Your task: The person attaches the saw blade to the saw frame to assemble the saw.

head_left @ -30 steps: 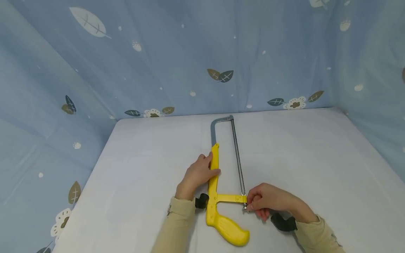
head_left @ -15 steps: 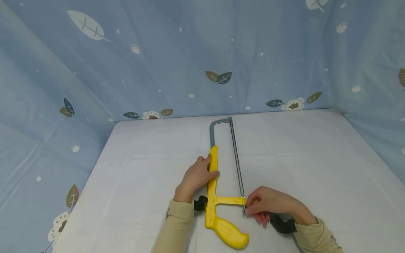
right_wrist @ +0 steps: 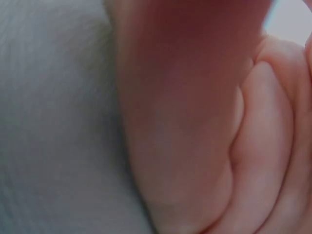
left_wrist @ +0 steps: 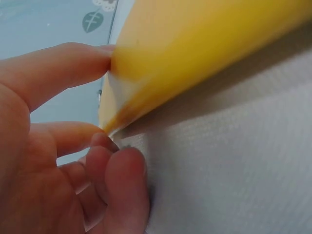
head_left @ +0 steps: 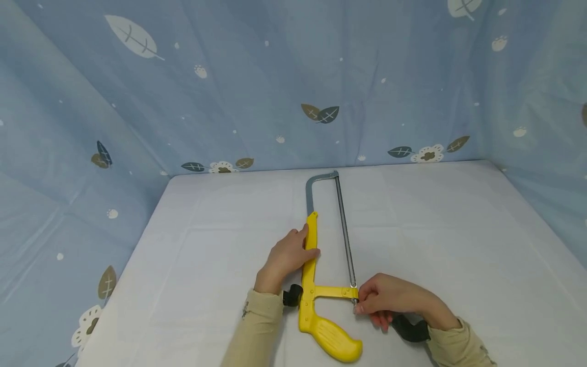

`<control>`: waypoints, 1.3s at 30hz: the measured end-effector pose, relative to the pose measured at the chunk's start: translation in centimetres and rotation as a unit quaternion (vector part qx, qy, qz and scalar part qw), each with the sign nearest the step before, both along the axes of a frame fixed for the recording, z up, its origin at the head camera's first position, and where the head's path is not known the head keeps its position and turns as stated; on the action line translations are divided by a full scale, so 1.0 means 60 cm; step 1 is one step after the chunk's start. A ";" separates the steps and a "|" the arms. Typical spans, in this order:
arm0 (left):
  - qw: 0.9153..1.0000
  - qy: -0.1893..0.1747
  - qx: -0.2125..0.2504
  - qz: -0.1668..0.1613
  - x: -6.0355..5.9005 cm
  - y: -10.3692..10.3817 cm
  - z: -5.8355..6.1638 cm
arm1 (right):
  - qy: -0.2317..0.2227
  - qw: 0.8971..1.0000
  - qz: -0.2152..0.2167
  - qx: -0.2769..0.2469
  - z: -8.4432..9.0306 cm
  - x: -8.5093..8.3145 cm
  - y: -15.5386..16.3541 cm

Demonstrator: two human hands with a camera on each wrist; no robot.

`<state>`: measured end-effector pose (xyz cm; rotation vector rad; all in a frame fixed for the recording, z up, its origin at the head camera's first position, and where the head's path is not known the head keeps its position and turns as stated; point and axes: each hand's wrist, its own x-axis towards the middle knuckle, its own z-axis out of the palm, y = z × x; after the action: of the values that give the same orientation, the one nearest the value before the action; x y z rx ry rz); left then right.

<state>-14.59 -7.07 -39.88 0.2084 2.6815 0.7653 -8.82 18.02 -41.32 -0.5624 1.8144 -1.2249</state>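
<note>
On white tabletop (head_left: 206, 265), centre, near front edge: yellow hacksaw (head_left: 316, 285) lying flat, grey metal frame end pointing toward blue leaf-print backdrop (head_left: 229, 92), handle (head_left: 332, 339) toward person. Left hand (head_left: 286, 257) gripping yellow spine of frame, thumb over top edge, fingers curled under per left wrist view (left_wrist: 112, 165). Right hand (head_left: 387, 298) clenched around small metal fastener (head_left: 354, 302) at near end of blade (head_left: 346, 239), pinched between fingertips; right wrist view only blurred skin, no detail. Black straps on both wrists. Judged stiff and rigid overall, moderately light, plastic parts smooth but not slippery; blade thin, toothed, sharp, likely springy if loosened. Best taken by moulded handle or yellow spine, away from blade edge; fastener small, fiddly, fingertip grip only.
</note>
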 end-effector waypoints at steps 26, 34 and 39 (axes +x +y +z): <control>1.000 -0.005 0.010 -0.006 -0.003 -0.002 -0.001 | 0.013 1.000 -0.005 0.001 -0.002 -0.004 0.001; 1.000 -0.006 0.012 -0.004 -0.004 -0.002 -0.001 | 0.007 1.000 -0.011 -0.002 -0.005 -0.005 0.001; 1.000 -0.005 0.014 -0.004 -0.004 -0.003 -0.001 | 0.006 1.000 -0.011 -0.001 -0.004 -0.005 0.001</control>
<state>-14.86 -7.23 -39.97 0.2218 2.6601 0.7997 -9.10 18.06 -41.58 -0.5537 1.8340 -1.2406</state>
